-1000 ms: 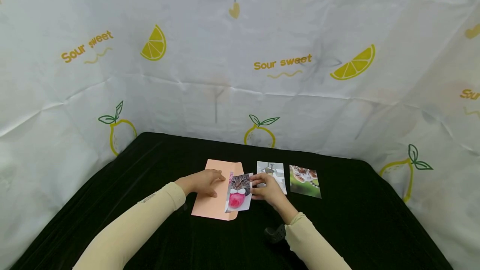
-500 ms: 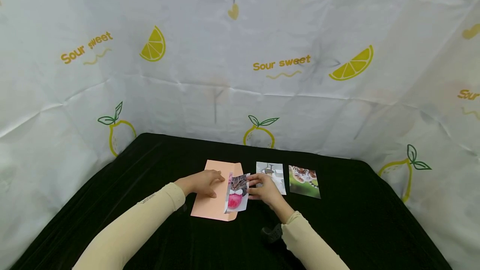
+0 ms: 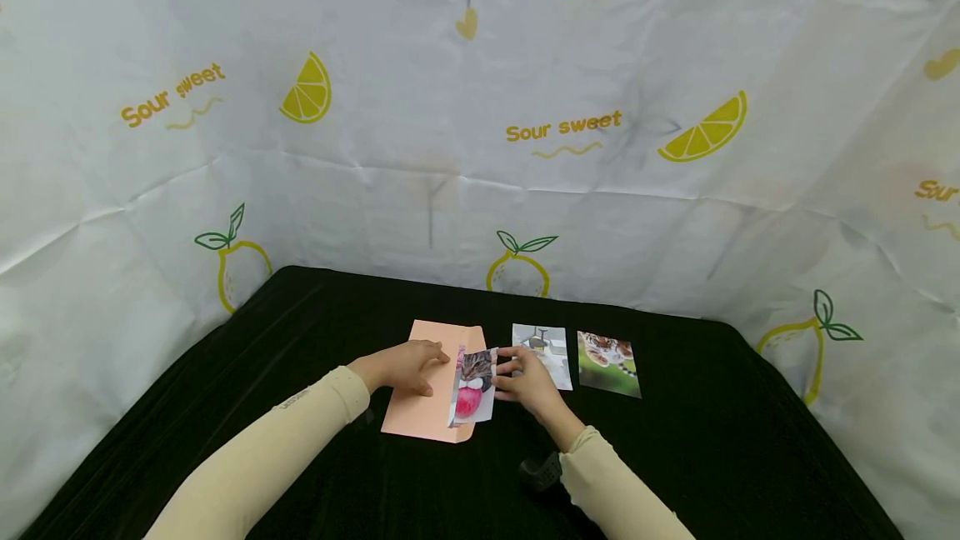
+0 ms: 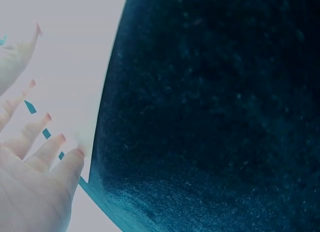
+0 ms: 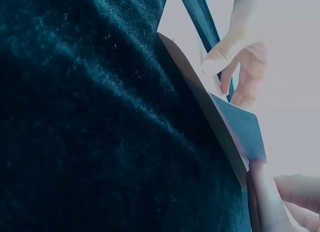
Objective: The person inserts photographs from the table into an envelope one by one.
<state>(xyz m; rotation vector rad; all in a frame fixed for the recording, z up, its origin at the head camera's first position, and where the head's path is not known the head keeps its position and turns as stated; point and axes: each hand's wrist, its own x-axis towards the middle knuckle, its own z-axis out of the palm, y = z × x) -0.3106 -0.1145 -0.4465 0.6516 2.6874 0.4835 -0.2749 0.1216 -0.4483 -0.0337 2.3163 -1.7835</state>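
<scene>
A peach envelope (image 3: 412, 417) lies on the dark cloth with its flap side to the right. My left hand (image 3: 405, 367) rests on it with fingers spread, and the left wrist view shows those fingers (image 4: 47, 149) extended over the pale paper. Between thumb and fingers, my right hand (image 3: 531, 383) pinches the right edge of a photo card (image 3: 474, 390) showing a cat and a pink ball. The card overlaps the envelope's right part and looks tilted in the right wrist view, where the right hand (image 5: 272, 204) is at its near corner.
To the right lie a pale grey photo card (image 3: 551, 348), partly behind the right hand, and a tiger photo card (image 3: 609, 365). A dark object (image 3: 540, 473) sits by the right sleeve. A white lemon-print curtain (image 3: 420, 107) stands behind the dark cloth (image 3: 337, 473).
My right hand and the edge of the cat card it pinches have shifted slightly left. The left hand and the envelope have stayed in place.
</scene>
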